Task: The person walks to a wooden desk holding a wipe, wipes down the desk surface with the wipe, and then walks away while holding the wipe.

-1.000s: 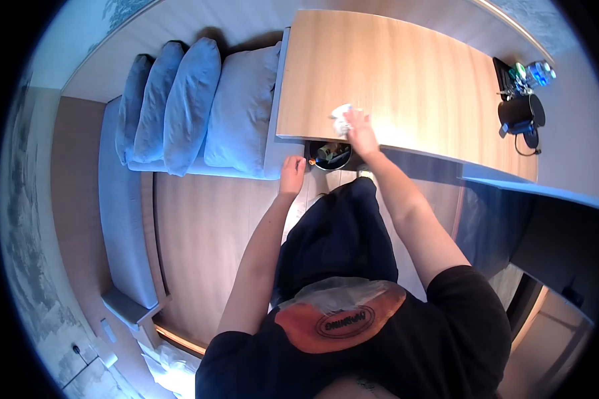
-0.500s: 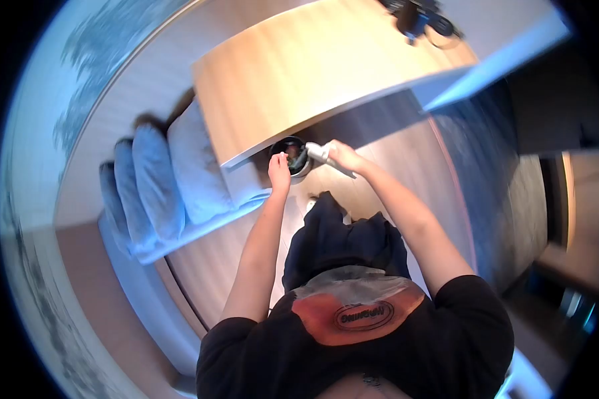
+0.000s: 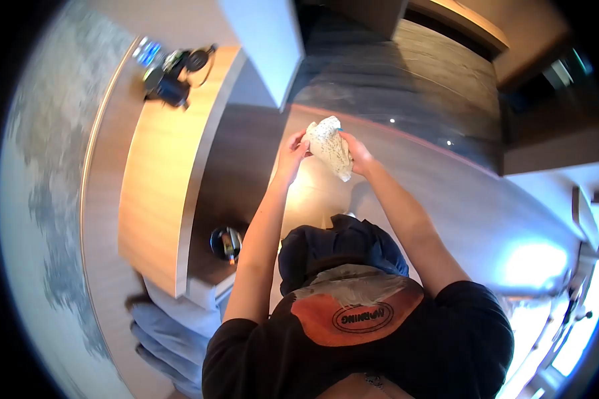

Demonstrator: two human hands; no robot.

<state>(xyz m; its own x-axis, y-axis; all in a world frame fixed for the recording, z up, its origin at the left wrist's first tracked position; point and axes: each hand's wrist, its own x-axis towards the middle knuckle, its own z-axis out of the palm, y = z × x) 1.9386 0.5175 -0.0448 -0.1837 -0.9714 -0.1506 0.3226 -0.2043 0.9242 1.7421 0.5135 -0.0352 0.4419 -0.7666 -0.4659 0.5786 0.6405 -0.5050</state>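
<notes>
A cream, dark-speckled crumpled bundle (image 3: pixel 331 147) is held out in front of me, above the floor. It looks like soft cloth or a thin bag; I cannot tell which. Its right side is gripped by my right hand (image 3: pixel 359 154), with the fingers partly hidden behind it. On the opposite edge, my left hand (image 3: pixel 291 157) has its fingers curled against the bundle. A small bluish spot shows near the right fingertips. Below and left of my left forearm stands a round dark bin (image 3: pixel 226 244) with some bits of rubbish inside.
A light wooden desk (image 3: pixel 160 173) runs along the left, with a black camera-like item (image 3: pixel 166 86) and a bottle (image 3: pixel 146 52) at its far end. Grey-blue cushions (image 3: pixel 170 332) lie at lower left. A dark stone-patterned surface (image 3: pixel 393 100) lies ahead, beyond the wooden floor (image 3: pixel 412 173).
My view and body have turned right, away from the bin. The pale bundle, earlier in my right hand over the bin, is now spread wider between both hands.
</notes>
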